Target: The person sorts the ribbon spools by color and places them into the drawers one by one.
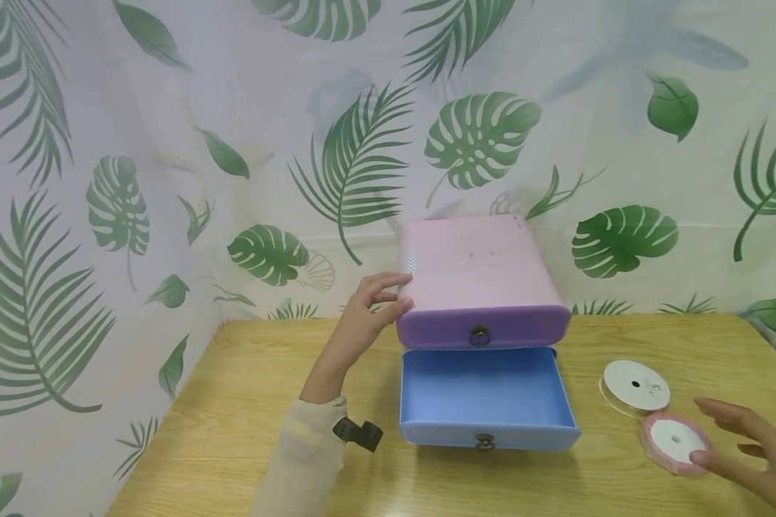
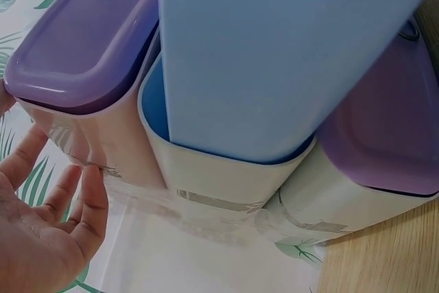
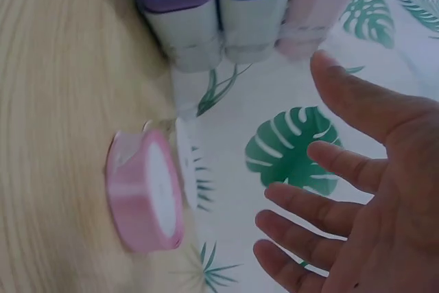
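Observation:
A small stacked drawer unit has a pink top (image 1: 472, 266), a purple upper drawer (image 1: 436, 330) pushed in, and a blue drawer (image 1: 488, 395) pulled out below it, bare inside. My left hand (image 1: 362, 319) touches the unit's upper left side with its fingertips, fingers loosely bent. In the left wrist view a purple lower drawer (image 2: 384, 121) also shows, shut. On the right, my right hand (image 1: 759, 456) hovers with spread fingers beside a spool of pink ribbon (image 1: 675, 444); its thumb overlaps the spool in the head view. The right wrist view shows the palm holding nothing.
Just behind the pink ribbon lies a white-faced spool (image 1: 634, 384). The wooden table (image 1: 233, 431) meets a leaf-printed cloth (image 1: 265, 179) behind and at the left. A black strap mount (image 1: 358, 433) sits on the left wrist.

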Tool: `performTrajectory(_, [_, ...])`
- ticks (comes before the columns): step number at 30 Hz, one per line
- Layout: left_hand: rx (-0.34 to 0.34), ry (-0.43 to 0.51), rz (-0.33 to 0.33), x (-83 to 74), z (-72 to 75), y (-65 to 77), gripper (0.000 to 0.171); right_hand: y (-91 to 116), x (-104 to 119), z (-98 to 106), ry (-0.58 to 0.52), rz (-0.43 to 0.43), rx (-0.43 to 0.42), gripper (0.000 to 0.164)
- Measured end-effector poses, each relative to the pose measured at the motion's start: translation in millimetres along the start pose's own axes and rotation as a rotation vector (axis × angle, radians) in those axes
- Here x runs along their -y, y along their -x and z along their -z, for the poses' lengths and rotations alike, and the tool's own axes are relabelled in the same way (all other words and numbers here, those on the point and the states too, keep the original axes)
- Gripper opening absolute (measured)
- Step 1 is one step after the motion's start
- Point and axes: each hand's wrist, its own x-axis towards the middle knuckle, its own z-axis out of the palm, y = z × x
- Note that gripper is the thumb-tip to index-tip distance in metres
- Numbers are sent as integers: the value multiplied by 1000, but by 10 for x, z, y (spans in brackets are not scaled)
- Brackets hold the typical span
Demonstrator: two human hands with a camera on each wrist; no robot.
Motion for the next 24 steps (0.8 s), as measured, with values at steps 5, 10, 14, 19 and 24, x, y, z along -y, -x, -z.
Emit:
performTrajectory(5, [7,5,-22,17,12,0,43,-129,-168,-28,104,24,81,84])
performTrajectory(10, [3,7,-21,7,8,-3,43,-207,-250,-58,186,49,113,89])
performTrajectory(14, [-10,-9,-12,6,4,-1,43,-222,-264,-91,174,48,124,93])
performTrajectory(19, [-14,-19,-15,6,7,8,43,-233,-243,-129,189,41,179,90])
performTrajectory(24, [-12,-19,-11,10,11,3,44,-279,-168,-134,228,41,227,79])
